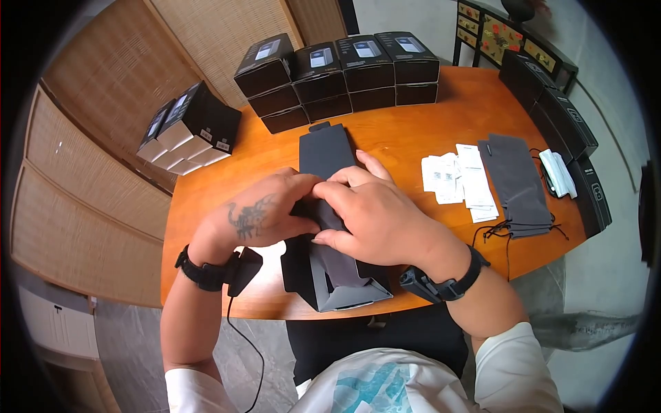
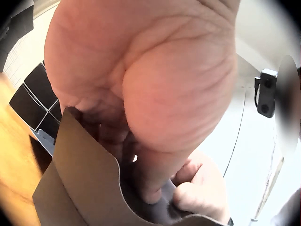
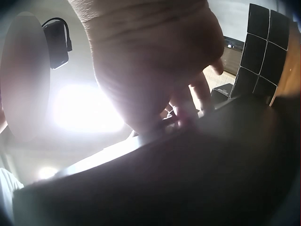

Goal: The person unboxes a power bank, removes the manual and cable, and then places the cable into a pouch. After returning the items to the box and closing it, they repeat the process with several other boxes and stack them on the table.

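An unfolded black box (image 1: 326,148) lies near the table's front edge in the head view, its grey inner end (image 1: 354,296) toward the person. Both hands meet over its middle. My left hand (image 1: 265,210) has its fingers and thumb bent down at the dark material there; in the left wrist view the thumb of that hand (image 2: 155,84) reaches in behind a dark flap (image 2: 84,169). My right hand (image 1: 379,210) lies opposite, thumb and fingers curled toward the same spot; the right wrist view shows that hand (image 3: 155,61) behind a dark panel (image 3: 164,174). What the fingertips touch is mostly hidden.
Stacked black boxes (image 1: 372,69) stand at the back, more boxes (image 1: 196,127) at the left. Paper slips (image 1: 444,179), grey drawstring pouches (image 1: 516,182) and a white folded item (image 1: 558,174) lie on the right, beside a row of black boxes (image 1: 564,120) along that edge.
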`<state>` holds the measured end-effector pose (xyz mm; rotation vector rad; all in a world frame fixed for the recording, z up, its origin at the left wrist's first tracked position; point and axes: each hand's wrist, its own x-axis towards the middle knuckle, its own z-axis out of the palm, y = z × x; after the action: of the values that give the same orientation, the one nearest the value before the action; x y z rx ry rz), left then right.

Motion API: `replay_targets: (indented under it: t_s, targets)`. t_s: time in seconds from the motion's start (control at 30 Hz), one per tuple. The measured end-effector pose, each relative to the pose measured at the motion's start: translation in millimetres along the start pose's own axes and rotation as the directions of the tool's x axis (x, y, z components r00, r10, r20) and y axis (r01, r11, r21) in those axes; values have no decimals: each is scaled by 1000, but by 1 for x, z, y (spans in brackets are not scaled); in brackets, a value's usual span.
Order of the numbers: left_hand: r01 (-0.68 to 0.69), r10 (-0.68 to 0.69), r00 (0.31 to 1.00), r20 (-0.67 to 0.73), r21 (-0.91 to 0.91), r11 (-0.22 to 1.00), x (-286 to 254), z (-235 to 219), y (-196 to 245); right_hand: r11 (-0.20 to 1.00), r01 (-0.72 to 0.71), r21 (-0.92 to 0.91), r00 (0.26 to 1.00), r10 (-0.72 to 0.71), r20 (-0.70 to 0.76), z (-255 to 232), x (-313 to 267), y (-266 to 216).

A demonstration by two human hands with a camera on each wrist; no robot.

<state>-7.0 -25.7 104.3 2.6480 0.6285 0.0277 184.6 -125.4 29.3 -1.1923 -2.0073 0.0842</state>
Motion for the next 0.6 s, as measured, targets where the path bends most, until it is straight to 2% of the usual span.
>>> replay_targets:
  t_s: [0.03,0.13,0.2,0.23,0.27,0.3,0.37,0.4,0.5,0.6]
  targets:
    - [33,-32,999,18,-27,999,2,0,-1,999,35,-26,999,-35,-7,-2,1,1]
    - [11,-9,994,106,-17,1000,9,-9,-4,993,96,-67,994,-100,-54,-12,5,6]
    - [-113,112,990,86,6,994,14,-4,-12,995,85,-43,989,-89,-121,-19,7,12]
    - [-159,158,984,85,14,987,17,-4,-14,1000,4,7,997,-3,-73,-28,10,11]
    - [-206,203,976,84,23,978,20,-3,-14,1000,-11,-2,998,11,-66,-29,10,17]
    - [-172,158,973,166,72,983,23,-9,-5,1000,-27,-10,998,26,-58,-29,9,22]
    - [-175,139,958,250,124,977,34,-6,-7,995,-100,-7,995,100,-18,-29,8,25]
    - [-180,130,948,291,150,972,39,-3,-8,996,-92,-3,996,92,-11,-28,8,26]
    - [-254,166,936,309,268,929,49,6,-4,997,-76,1,997,76,3,-25,6,31]
    - [-236,181,967,182,359,903,49,26,-4,997,-75,-17,997,75,6,-25,6,32]
